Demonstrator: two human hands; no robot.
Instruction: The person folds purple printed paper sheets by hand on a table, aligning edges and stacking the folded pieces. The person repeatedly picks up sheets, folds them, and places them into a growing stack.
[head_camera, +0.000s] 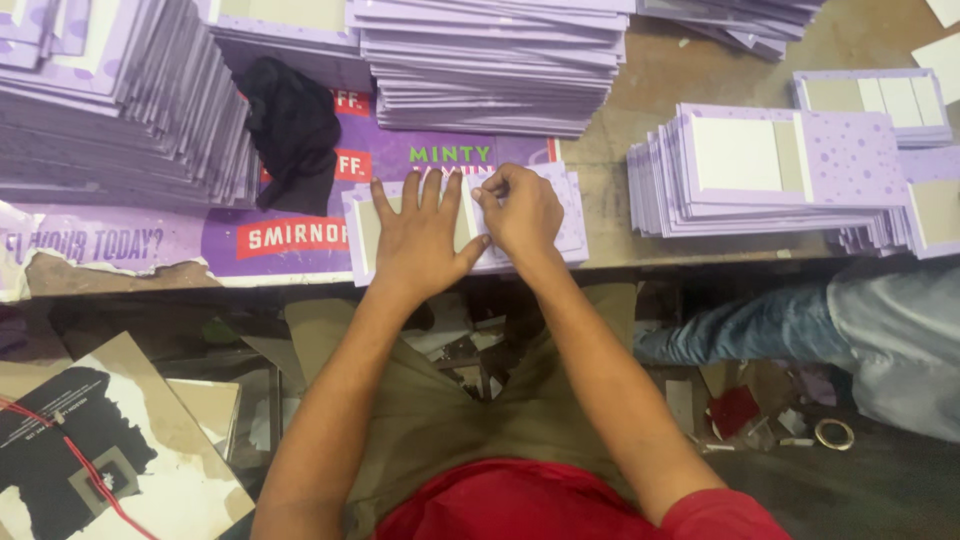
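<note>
Fingers (425, 195) of both hands flat on lilac card stack (570, 215) over purple poster (290, 240).

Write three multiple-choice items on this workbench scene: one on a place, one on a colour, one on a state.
1. Where does the black cloth lie?
A. left of the hands
B. on the floor
C. on the right-hand stack

2. What colour are the stacked cards?
A. green
B. lilac
C. orange

3. How is the left hand?
A. clenched
B. flat, fingers spread
C. lifted off

Key: A, it lies on the bench left of both hands; B, every stack is pale purple; B, it presses flat on the card while the right hand pinches at it.
</note>
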